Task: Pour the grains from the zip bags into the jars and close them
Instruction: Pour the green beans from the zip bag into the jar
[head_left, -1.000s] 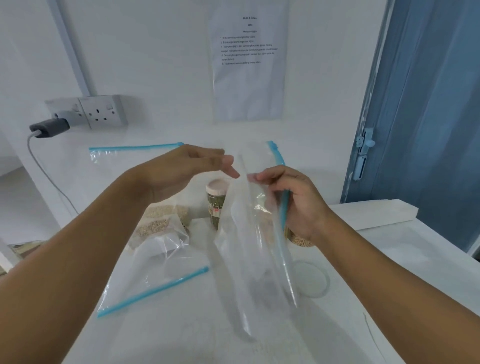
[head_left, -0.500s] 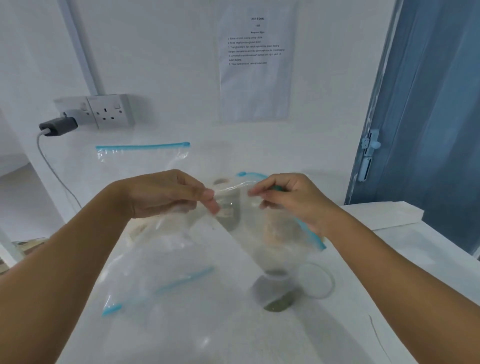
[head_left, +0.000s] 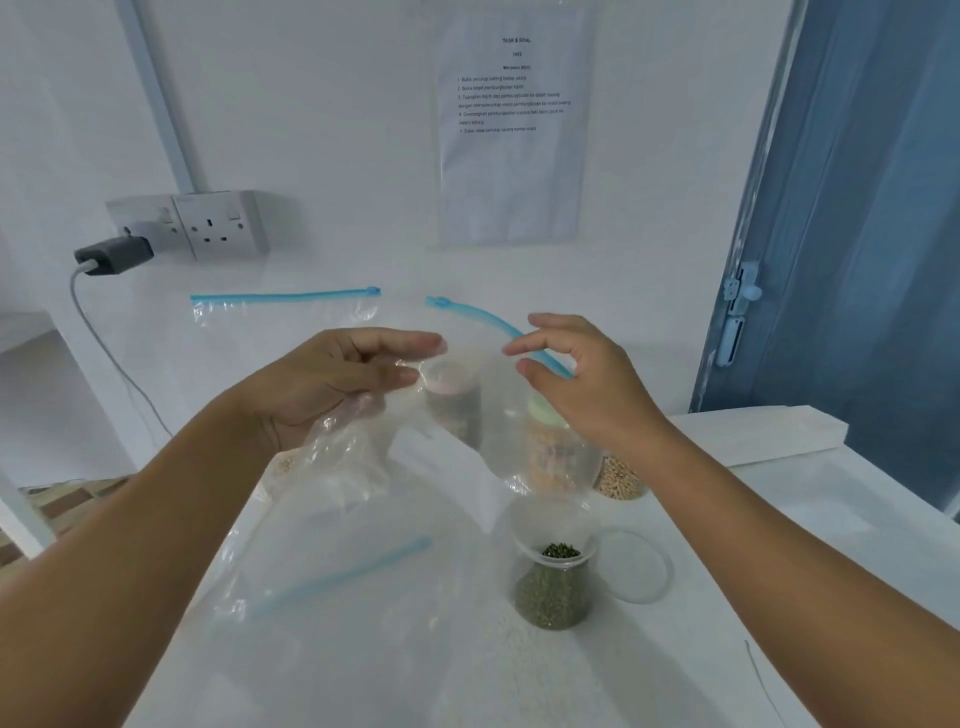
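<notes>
Both my hands, left (head_left: 343, 384) and right (head_left: 582, 384), hang released around the emptied clear blue-zip plastic bag (head_left: 519, 415) above the funnel-topped clear jar of green grains (head_left: 551, 587) on the white surface (head_left: 779, 571) (tap the funnel clear, then cap it).

White wall (head_left: 322, 104) with double socket (head_left: 208, 224), grey charger (head_left: 113, 255) plugged in, printed sheet (head_left: 511, 130) taped up. Blue door (head_left: 878, 208) right. White table (head_left: 805, 519). Even, soft light.

Open jar (head_left: 551, 592) with funnel (head_left: 550, 527) on table (head_left: 779, 545) before you; lid (head_left: 636, 566) just right; two jars (head_left: 452, 405) behind; flat bag (head_left: 332, 577) left.
</notes>
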